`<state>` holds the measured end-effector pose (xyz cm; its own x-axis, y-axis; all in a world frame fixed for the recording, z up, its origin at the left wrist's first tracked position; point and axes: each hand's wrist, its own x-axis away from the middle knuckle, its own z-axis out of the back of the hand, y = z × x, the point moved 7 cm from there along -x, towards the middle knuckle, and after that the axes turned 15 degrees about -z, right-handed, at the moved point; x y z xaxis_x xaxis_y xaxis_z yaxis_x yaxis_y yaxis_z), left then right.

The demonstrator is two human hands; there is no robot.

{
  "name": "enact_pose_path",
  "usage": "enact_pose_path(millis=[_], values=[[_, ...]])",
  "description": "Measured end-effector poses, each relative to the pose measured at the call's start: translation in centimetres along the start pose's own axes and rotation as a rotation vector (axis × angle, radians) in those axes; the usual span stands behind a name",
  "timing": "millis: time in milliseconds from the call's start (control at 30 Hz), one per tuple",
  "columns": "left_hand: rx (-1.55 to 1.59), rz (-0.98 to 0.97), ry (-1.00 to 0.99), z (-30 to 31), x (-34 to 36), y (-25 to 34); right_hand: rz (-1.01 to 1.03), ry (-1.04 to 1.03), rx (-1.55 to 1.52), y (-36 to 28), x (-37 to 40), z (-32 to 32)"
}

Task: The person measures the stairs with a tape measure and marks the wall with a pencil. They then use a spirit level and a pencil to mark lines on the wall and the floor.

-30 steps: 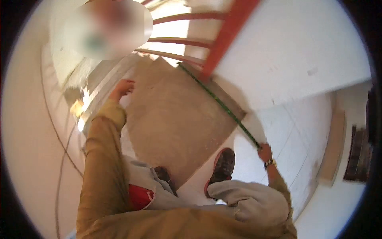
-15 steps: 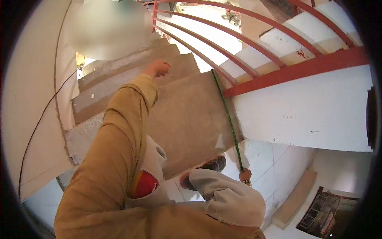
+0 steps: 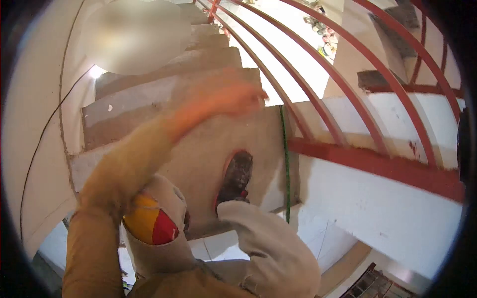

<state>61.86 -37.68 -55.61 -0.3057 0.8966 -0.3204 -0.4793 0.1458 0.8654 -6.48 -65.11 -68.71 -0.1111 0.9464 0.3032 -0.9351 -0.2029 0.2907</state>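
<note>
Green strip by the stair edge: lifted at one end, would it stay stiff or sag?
The green strip looks very thin for its length, so probably light and apt to sag. It runs straight here, perhaps only because pulled taut.

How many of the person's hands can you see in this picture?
1: the left hand, motion-blurred, raised above the concrete steps. The right hand is not visible, possibly hidden behind the knee.

I see the dark worn shoe point(image 3: 236, 176) standing on the grey concrete step point(image 3: 198, 144), near its right edge. The thin green measuring strip point(image 3: 286, 159) runs along that edge (just beside the shoe, not touching). The curved red metal railings point(image 3: 348, 99) stand right of it. More steps rise behind. The left hand point(image 3: 223, 97) hangs over the step's far edge.
</note>
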Motion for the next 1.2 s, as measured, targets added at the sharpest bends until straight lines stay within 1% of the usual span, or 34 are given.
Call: enact_pose_path(millis=[33, 67, 100, 133, 167, 233, 333, 367, 433, 533, 633, 733, 1200], values=[[0.154, 0.081, -0.079, -2.4, 0.6, 3.4, 0.0, -0.009, 0.004, -0.7, -0.3, 0.4], [0.207, -0.049, -0.157, -3.7, 0.8, 9.0, -0.001, -0.023, 0.006, -1.0, -0.5, 0.7], [0.468, 0.165, -0.303, -7.9, 2.0, 11.4, -0.001, -0.034, 0.007, -1.2, -1.0, 0.8], [0.555, -0.167, -0.167, -10.2, 2.1, 15.0, -0.003, -0.045, 0.004, -1.5, -1.2, 1.1], [0.649, -0.126, -0.298, -12.5, 2.4, 17.4, -0.016, -0.054, 0.001, -1.7, -1.1, 1.6], [0.901, -0.004, -0.306, -17.1, 2.3, 18.2, -0.036, -0.058, -0.004, -2.1, -1.5, 2.1], [0.906, 0.015, -0.317, -18.9, 1.4, 16.2, -0.048, -0.074, -0.002, -2.5, -1.9, 2.5], [0.968, 0.005, -0.326, -19.8, 1.1, 16.5, -0.051, -0.078, 0.001, -2.6, -2.0, 2.5], [1.091, -0.017, -0.338, -20.3, 0.0, 17.4, -0.052, -0.084, 0.009, -2.9, -2.4, 2.6], [1.083, -0.167, -0.386, -19.6, -1.2, 18.3, -0.05, -0.093, 0.017, -3.1, -2.8, 2.7], [1.03, -0.517, -0.147, -16.3, -2.8, 21.4, -0.064, -0.109, 0.014, -3.0, -2.7, 2.7], [0.941, -0.554, -0.276, -14.4, -3.0, 21.7, -0.075, -0.111, 0.015, -2.8, -2.8, 2.8], [0.949, -0.447, -0.319, -14.1, -3.1, 21.1, -0.086, -0.121, 0.009, -2.6, -2.9, 3.2]])
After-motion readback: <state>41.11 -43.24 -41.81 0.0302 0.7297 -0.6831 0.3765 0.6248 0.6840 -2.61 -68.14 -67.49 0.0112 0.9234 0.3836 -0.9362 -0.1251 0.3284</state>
